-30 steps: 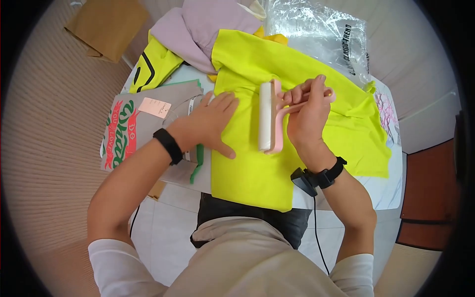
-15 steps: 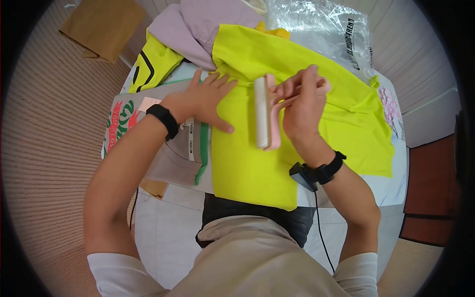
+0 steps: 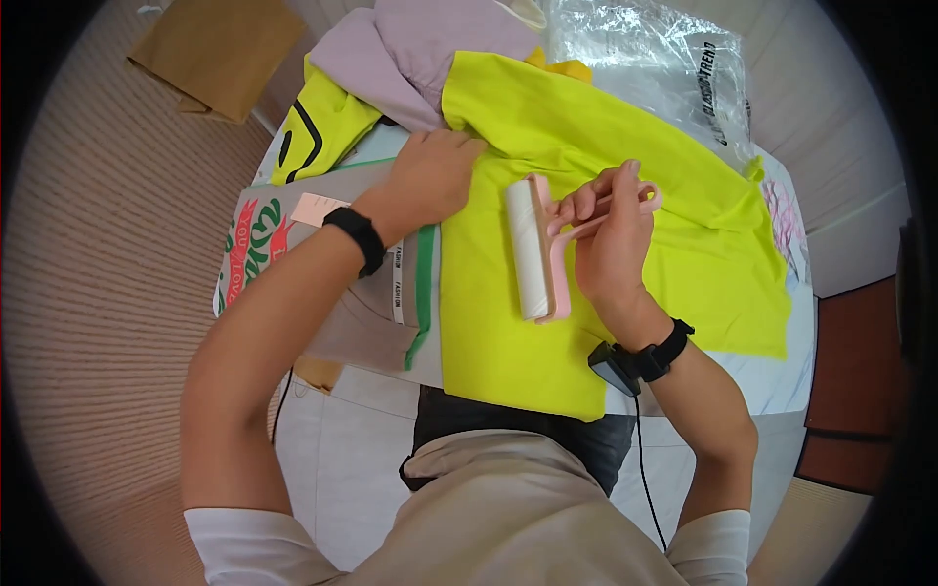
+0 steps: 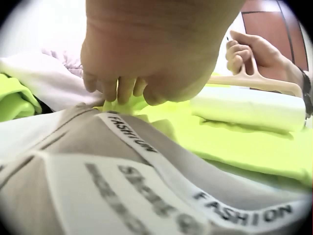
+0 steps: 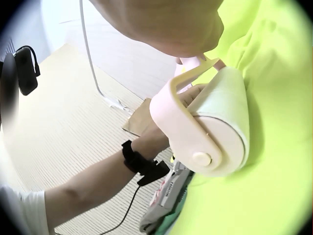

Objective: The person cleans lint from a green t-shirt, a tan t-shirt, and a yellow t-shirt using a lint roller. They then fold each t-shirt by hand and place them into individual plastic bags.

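Note:
A bright yellow garment (image 3: 518, 361) lies spread over the table, with some creases. My right hand (image 3: 618, 244) grips the handle of a pink lint roller (image 3: 531, 249), whose white cylinder lies on the fabric. Seen from the right wrist, the roller's round end (image 5: 203, 147) sits right at the cloth. My left hand (image 3: 430, 176) is at the garment's upper left edge, its fingers bent down and pinching the fabric; its fingertips (image 4: 110, 93) show in the left wrist view. Under that forearm lies a grey printed bag (image 3: 366, 327) with green trim and a "FASHION" ribbon.
Behind the garment lie a lilac cloth (image 3: 420, 39) and a clear plastic bag (image 3: 655, 78). A yellow piece with black lines (image 3: 318, 137) is at the back left. Folded brown paper (image 3: 215, 59) sits beyond the table. A pink tag (image 3: 318, 207) rests on the grey bag.
My left hand, spread flat before, has shifted up the garment's edge and curled its fingers. The lint roller stays in my right hand, moved only slightly, its tilt a little changed.

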Available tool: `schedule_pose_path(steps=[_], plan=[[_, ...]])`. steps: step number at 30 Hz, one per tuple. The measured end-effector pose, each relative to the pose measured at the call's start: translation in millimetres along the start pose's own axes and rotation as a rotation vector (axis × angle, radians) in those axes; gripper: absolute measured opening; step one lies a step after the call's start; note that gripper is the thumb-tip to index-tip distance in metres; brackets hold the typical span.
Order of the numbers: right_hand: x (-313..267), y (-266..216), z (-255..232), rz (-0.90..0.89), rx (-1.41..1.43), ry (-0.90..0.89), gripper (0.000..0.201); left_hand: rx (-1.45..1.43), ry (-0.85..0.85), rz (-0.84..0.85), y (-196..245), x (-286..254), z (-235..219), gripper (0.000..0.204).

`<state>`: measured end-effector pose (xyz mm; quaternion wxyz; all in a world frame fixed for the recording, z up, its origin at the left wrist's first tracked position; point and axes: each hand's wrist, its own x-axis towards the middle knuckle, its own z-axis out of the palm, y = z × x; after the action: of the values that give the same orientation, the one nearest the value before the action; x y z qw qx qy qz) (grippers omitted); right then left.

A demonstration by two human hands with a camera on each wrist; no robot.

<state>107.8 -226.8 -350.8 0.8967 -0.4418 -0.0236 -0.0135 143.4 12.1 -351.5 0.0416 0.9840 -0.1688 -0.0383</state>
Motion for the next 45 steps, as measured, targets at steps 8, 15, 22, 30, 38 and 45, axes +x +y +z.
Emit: schedule_pose_path(steps=[8, 15, 22, 30, 38, 45], plan=[[28, -10, 9, -0.113, 0.035, 0.081, 0.04, 0.243, -0.135, 0.14, -8, -43, 7, 0.145], [72, -5, -3, -0.074, -0.013, 0.098, 0.041, 0.29, -0.244, 0.1, -1, -32, -7, 0.159], [40, -5, 24, -0.266, -0.083, -0.008, 0.041, 0.305, -0.35, 0.066, 0, -26, -12, 0.163], [-10, 44, 56, -0.079, 0.034, -0.042, 0.039, 0.323, -0.438, 0.053, 11, -23, -27, 0.164], [11, 13, -9, -0.192, -0.127, 0.051, 0.04, 0.335, -0.406, 0.074, 3, -23, -21, 0.167], [1, 30, 35, -0.143, -0.035, 0.073, 0.04, 0.349, -0.41, 0.08, 7, -22, -24, 0.165]])
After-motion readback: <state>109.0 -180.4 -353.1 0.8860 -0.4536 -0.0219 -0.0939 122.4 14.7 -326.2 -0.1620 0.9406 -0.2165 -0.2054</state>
